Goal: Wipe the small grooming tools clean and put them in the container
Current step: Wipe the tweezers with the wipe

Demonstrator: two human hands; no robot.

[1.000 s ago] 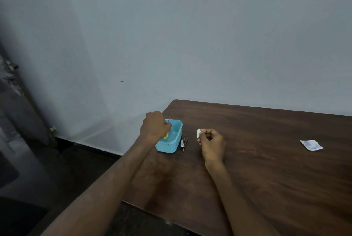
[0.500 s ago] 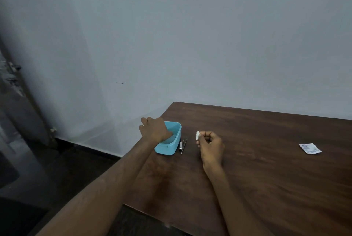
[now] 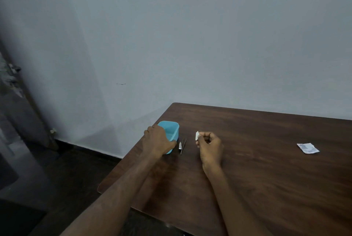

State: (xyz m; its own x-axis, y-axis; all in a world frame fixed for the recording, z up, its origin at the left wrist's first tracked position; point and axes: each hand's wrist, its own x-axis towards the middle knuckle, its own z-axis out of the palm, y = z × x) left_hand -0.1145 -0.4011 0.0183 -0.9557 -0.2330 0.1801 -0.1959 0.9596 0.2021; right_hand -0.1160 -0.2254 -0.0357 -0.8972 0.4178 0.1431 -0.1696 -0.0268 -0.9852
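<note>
A small light-blue container (image 3: 172, 128) stands near the table's left corner. My left hand (image 3: 159, 141) rests against its near side and hides that end; the thumb points toward the tools and I see nothing held in it. Just right of the container lie a metal nail clipper (image 3: 180, 146) and thin metal tweezers (image 3: 184, 143), side by side on the wood. My right hand (image 3: 209, 148) hovers to their right, fingers pinched on a small white wipe (image 3: 197, 136). The container's inside is mostly hidden.
The dark wooden table (image 3: 257, 169) meets the wall at the back, and its left edge runs close to the container. A torn white wrapper (image 3: 307, 148) lies far right. Floor drops away on the left.
My left hand, which held a thin tool over the container, dipped into it and now sits lower at its near side without the tool. The right hand has stayed put with the wipe.
</note>
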